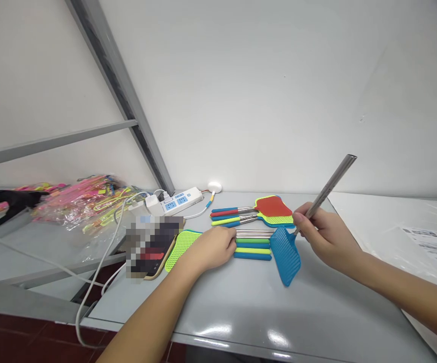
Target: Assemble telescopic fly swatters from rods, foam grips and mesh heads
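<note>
A blue fly swatter [287, 257] is in my right hand [326, 234], its mesh head hanging down over the table. Its bare steel handle [331, 184] points up and to the right, pinched between thumb and fingers. My left hand [216, 247] lies with curled fingers on a row of fly swatters, whose green, blue and yellow grips [253, 250] stick out on its right. Steel tubes [255, 233] lie at the far side of that row. A yellow-green mesh head [184, 247] shows left of the hand, partly covered. The left fingertips are mostly hidden.
Behind the hands lie several fly swatters with a red head [273, 206] on top. At the left are a phone [160, 252], a white power strip [180, 200] and cables. Bagged colourful goods [89, 201] fill a shelf. White plastic wrap [411, 227] covers the right side.
</note>
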A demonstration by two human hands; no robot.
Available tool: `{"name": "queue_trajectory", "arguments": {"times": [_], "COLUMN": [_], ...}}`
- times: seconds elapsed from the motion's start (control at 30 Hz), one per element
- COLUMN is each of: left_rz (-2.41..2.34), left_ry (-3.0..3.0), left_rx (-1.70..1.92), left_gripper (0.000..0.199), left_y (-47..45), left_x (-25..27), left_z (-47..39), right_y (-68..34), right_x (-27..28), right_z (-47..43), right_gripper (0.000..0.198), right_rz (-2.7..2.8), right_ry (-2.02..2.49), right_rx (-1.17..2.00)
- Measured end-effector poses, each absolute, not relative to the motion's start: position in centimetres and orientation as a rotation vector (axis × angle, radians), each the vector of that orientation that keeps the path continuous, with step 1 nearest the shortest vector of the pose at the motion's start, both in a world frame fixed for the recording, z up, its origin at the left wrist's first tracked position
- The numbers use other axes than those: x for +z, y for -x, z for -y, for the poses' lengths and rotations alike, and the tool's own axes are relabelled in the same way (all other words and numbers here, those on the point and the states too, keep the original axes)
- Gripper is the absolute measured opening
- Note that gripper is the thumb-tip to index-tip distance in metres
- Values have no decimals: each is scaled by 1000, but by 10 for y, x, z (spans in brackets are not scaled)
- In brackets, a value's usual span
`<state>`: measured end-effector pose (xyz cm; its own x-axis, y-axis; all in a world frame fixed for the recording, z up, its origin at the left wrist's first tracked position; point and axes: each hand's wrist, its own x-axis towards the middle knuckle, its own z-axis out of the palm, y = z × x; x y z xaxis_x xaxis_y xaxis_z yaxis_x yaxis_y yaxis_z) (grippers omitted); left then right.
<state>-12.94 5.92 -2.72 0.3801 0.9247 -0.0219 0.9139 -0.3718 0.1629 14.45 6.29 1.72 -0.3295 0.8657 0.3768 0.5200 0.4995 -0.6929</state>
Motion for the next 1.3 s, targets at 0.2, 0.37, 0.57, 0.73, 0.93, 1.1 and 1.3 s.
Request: {"name": "queue_trajectory", "arguments": {"times": [0.2, 0.37, 0.57, 0.73, 0.93, 1.1, 1.3], "left_rz": [-1646, -1634, -1617, -1570, -1494, -1482, -1497], "left_ry": [-2488, -2487, -2481, -2489, -2484, -2448, -2734], "left_rx": [133, 173, 277, 448, 747, 1018, 502], "left_gripper": [23, 22, 23, 20, 20, 33, 22], "left_y": [131, 132, 134, 131, 122, 108, 49], "left_x": [-29, -31, -30, -19, -6, 16, 28], "left_z": [-61, -61, -62, -59, -55, -31, 26], "right_y": [-142, -141, -150, -158, -158, -168, -162], "right_x": [16, 16, 20, 35, 41, 22, 16], "right_z": [-63, -63, -60, -55, -39, -28, -18], "right_gripper": [35, 36, 34, 39, 34, 26, 19], "right_rz": [2008, 2015, 1972, 2069, 2574, 2776, 2823], "right_ry": [1128, 1135, 1138, 1198, 1247, 1036, 900], "right_rx": [613, 611, 541, 428, 137, -295, -395]}}
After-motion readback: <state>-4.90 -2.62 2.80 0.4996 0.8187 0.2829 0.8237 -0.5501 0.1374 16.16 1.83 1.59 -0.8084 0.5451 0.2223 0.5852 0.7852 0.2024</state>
